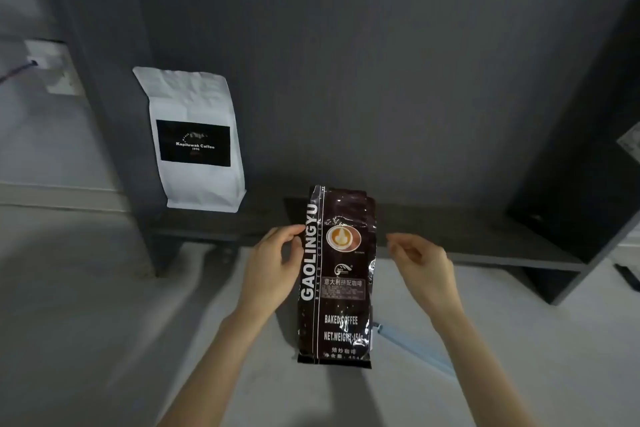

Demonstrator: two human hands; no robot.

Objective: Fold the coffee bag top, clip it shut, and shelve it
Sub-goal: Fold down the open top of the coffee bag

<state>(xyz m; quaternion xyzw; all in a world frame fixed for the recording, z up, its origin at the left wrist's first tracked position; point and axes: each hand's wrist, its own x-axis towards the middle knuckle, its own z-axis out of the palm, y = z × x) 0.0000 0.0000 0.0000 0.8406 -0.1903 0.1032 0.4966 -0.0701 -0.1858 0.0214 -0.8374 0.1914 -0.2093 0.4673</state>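
Observation:
A dark brown coffee bag (337, 274) marked GAOLINGYU stands upright on the pale counter, its top unfolded. My left hand (273, 263) touches the bag's left edge near the top with thumb and fingertips. My right hand (420, 262) hovers just right of the bag, fingers curled and apart, a small gap from the foil. A pale blue clip (412, 347) lies on the counter behind the bag's lower right corner, partly hidden by my right forearm. The dark low shelf (450, 229) runs behind the bag.
A white Kopiluwak Coffee bag (195, 142) stands at the shelf's left end against the dark grey back panel. A dark upright side panel (581, 204) closes the shelf on the right. A wall socket with a plug (48, 66) sits at far left.

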